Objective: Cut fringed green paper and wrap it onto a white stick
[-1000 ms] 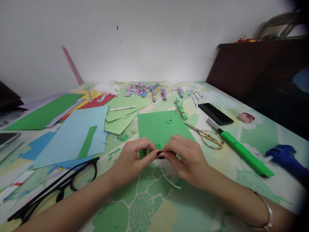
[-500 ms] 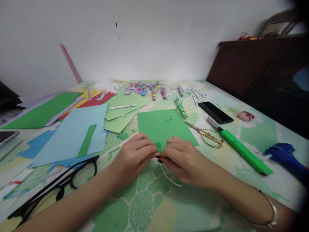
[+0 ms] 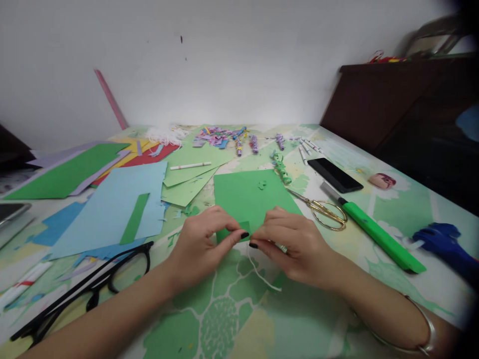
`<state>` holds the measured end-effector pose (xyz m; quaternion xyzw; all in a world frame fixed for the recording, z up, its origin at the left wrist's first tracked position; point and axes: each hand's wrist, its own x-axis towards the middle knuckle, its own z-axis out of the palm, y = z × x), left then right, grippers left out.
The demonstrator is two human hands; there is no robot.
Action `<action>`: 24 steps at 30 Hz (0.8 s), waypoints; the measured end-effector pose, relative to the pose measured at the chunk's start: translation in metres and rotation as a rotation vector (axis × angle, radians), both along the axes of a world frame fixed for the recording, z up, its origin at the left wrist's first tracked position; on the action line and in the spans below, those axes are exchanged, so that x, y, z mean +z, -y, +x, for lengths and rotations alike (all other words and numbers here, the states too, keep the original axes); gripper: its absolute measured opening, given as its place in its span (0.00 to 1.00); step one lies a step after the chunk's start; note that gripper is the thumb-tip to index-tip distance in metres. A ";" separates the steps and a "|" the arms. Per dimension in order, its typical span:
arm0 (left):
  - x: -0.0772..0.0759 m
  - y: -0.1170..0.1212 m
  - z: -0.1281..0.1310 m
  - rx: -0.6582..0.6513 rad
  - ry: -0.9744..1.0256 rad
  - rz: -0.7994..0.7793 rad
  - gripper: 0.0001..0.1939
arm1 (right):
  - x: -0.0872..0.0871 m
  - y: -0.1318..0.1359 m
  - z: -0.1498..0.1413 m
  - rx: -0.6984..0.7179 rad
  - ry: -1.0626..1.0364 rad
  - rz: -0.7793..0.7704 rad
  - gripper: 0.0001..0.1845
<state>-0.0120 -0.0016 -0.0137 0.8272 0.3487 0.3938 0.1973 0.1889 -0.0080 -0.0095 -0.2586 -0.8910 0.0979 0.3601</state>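
Note:
My left hand (image 3: 198, 244) and my right hand (image 3: 295, 244) meet over the near middle of the table, fingertips pinched together on a small green paper piece (image 3: 232, 232). A thin white strand (image 3: 262, 274) trails from the pinch toward me over the tablecloth. A green stub shows under my right palm. Just beyond my fingers lies a green paper sheet (image 3: 250, 197) with a small cut-out shape on it.
Gold scissors (image 3: 324, 209), a green utility knife (image 3: 376, 234) and a black phone (image 3: 334, 175) lie to the right. Black glasses (image 3: 86, 291) sit near left. Blue paper (image 3: 112, 209), green and red sheets, rolled paper scraps (image 3: 232, 137) and white sticks cover the back. A blue object (image 3: 445, 244) rests far right.
Both hands stayed together at the same spot, working the small green piece. The fingers closed over it half a second ago and have now drawn back to a fingertip pinch.

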 end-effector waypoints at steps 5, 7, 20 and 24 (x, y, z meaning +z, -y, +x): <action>0.002 -0.001 0.001 0.017 0.045 -0.170 0.07 | -0.001 -0.002 0.001 -0.118 -0.125 -0.092 0.07; 0.002 -0.001 0.001 0.021 0.038 -0.201 0.07 | 0.000 -0.001 0.000 -0.127 -0.138 -0.156 0.05; -0.003 0.003 0.004 0.023 -0.001 -0.024 0.06 | 0.002 0.005 -0.008 -0.159 -0.142 -0.274 0.06; -0.004 0.003 0.004 -0.001 -0.033 0.046 0.06 | -0.002 0.004 -0.008 -0.153 -0.126 -0.223 0.06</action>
